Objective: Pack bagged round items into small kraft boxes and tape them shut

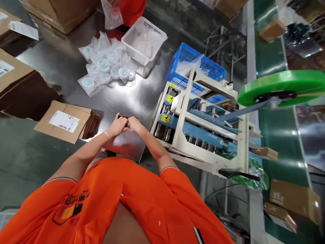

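Note:
Both hands meet over the near edge of the steel table, on a small cardboard box that is mostly hidden under them. My left hand wraps round the box's left side, fingers bent. On the other side my right hand grips with curled fingers. What lies inside the box cannot be made out. Left of my hands is a stack of flat cardboard boxes with a white label on top. Beyond them lies a heap of clear plastic bags holding round, pale blue-labelled items.
A white basket stands behind the bags. At right is a roller taping machine with a green tape roll, a blue crate behind it. Farther right runs a green conveyor carrying boxes. Another person's orange clothing shows at the top.

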Motion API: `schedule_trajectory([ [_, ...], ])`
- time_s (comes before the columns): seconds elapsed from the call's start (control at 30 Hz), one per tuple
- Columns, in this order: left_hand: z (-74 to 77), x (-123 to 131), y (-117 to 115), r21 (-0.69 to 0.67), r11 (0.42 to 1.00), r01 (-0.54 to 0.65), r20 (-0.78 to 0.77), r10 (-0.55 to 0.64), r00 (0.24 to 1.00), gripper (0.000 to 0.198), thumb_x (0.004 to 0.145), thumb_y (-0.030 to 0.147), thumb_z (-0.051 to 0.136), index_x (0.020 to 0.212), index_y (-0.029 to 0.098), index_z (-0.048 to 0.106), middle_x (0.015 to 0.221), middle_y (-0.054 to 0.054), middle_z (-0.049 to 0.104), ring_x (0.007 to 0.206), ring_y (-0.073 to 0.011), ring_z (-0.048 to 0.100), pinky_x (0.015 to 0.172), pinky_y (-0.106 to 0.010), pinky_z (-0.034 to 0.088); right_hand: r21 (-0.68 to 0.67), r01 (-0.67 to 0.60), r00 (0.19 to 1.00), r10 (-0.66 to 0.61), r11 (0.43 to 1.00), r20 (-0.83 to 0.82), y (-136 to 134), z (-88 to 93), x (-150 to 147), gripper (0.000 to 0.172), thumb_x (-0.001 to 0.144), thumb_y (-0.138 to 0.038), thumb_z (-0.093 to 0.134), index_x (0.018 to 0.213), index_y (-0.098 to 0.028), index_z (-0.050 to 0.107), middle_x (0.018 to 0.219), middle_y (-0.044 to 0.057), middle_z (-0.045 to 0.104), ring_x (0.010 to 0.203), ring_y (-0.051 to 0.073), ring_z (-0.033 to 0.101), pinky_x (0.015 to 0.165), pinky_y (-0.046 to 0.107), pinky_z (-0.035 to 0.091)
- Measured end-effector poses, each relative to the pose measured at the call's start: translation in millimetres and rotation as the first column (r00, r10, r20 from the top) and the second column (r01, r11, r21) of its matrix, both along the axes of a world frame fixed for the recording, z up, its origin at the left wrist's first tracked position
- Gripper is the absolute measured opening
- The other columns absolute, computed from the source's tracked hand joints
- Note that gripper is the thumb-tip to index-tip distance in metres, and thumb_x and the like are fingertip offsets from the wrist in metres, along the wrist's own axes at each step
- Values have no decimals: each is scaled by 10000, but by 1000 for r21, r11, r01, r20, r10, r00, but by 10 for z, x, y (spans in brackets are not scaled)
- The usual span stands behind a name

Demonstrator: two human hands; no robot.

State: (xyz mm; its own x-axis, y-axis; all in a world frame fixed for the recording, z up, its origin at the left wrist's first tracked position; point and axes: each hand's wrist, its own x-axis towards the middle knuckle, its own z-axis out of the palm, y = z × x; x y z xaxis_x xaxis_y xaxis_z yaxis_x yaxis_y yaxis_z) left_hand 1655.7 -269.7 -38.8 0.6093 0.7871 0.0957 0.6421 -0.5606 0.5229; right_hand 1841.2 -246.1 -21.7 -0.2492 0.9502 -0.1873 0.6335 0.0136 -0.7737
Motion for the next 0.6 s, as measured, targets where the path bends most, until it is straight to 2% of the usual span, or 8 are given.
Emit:
schedule_trajectory([
  [0.07,76,4,-23,16,1000,22,-34,-21,999,481,1105,595,530,1212,166,720,1146,-169,720,1120,-361,657,1312,-756,235,101,71,993,-80,992,89,-128,111,224,82,847,-169,802,791,-220,772,897,101,790,1042,310,740,994,394,570],
  [0.13,141,22,-46,32,999,29,-56,-27,998,462,1087,543,588,1335,177,724,1242,-189,718,1170,-378,648,1309,-765,226,218,245,958,-271,945,97,-237,190,439,121,921,-219,695,972,-214,804,1020,116,803,1104,306,725,1021,414,575],
  [0.17,165,36,-55,34,999,28,-66,-26,997,466,1072,520,620,1381,187,722,1271,-195,715,1193,-388,641,1308,-767,224,225,327,931,-354,918,87,-273,197,503,161,932,-236,654,998,-210,799,989,108,795,1059,296,725,986,414,587],
  [0.23,197,71,-64,27,999,21,-85,-19,996,482,1043,489,665,1418,192,726,1295,-204,710,1224,-405,628,1312,-767,213,124,411,905,-421,903,62,-303,141,497,154,900,-247,640,953,-207,780,840,59,749,899,262,709,878,385,597],
  [0.33,205,118,-49,5,1000,9,-95,-8,995,494,1020,488,682,1382,158,745,1300,-221,703,1245,-423,617,1322,-769,185,-11,314,949,-313,949,47,-268,-14,265,76,849,-218,676,844,-210,752,757,17,699,823,223,673,859,350,580],
  [0.47,153,4,-8,-53,999,8,18,-7,1000,430,1030,482,620,1294,165,742,1267,-194,714,1257,-386,621,1332,-738,218,29,66,996,-68,997,55,-281,-30,169,131,913,-220,701,808,-207,778,890,67,740,1007,250,676,1042,390,552],
  [0.53,88,-165,8,-109,991,-70,165,88,982,374,1055,448,542,1263,194,721,1279,-169,713,1286,-337,617,1316,-656,329,55,-78,994,74,995,79,-371,23,290,94,940,-244,737,908,-199,813,1052,97,751,1115,263,655,1108,415,530],
  [0.6,-5,-346,30,-208,953,-221,293,276,915,402,1053,467,521,1308,202,684,1334,-166,697,1330,-301,606,1246,-552,454,53,-157,981,150,986,120,-475,52,423,72,957,-233,756,965,-192,814,1172,111,727,1170,264,630,1136,425,512],
])
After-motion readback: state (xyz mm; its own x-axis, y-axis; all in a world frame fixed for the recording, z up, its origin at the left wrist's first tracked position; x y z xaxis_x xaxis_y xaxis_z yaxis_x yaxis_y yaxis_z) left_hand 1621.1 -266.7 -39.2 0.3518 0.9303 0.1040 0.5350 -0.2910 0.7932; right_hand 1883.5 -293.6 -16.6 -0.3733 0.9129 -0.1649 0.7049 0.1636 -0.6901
